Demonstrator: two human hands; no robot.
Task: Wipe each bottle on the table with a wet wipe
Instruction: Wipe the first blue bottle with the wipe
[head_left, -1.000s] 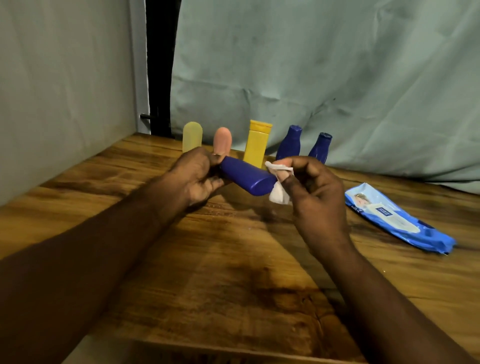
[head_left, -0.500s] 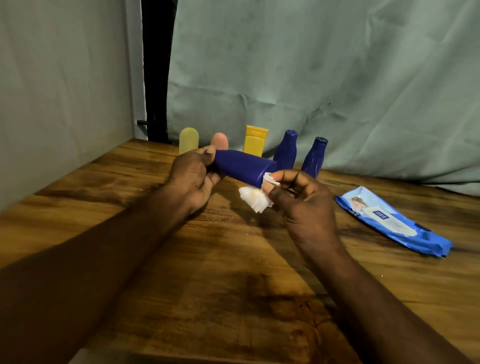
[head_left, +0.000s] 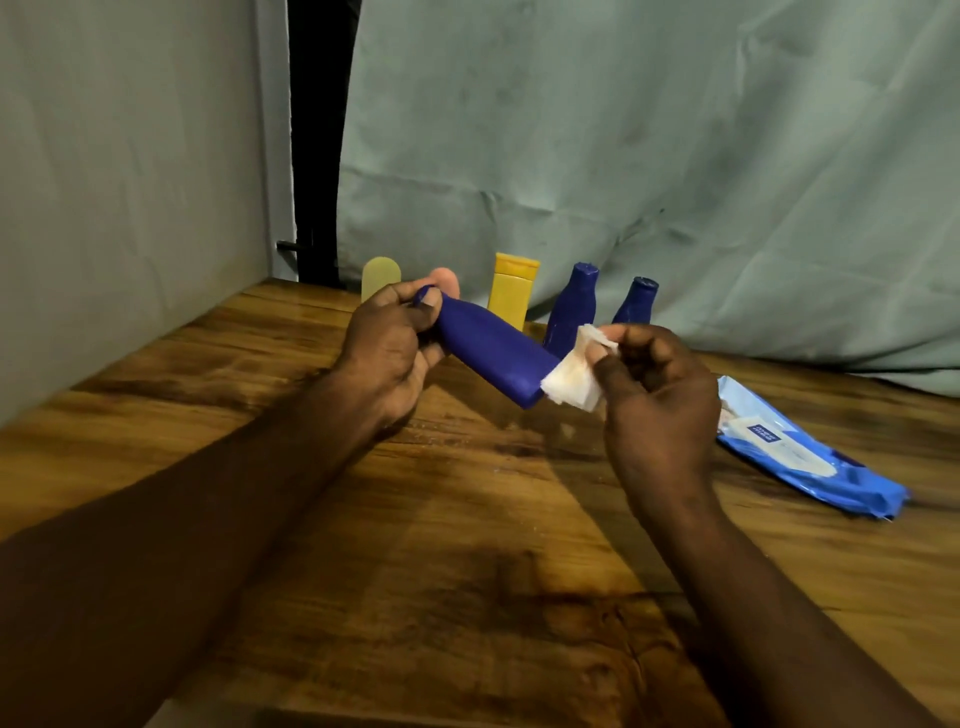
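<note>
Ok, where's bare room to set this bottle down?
Bare tabletop between the forearms toward the near edge, and left of the left hand by the wall. Crowded: bottle row at back; wipes pack on the right.

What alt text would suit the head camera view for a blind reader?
A person's left hand holds a dark blue bottle by its neck end over a wooden table, while the right hand pinches a white wipe against its base. Behind stand five more bottles; a blue wipes packet lies at right.
</note>
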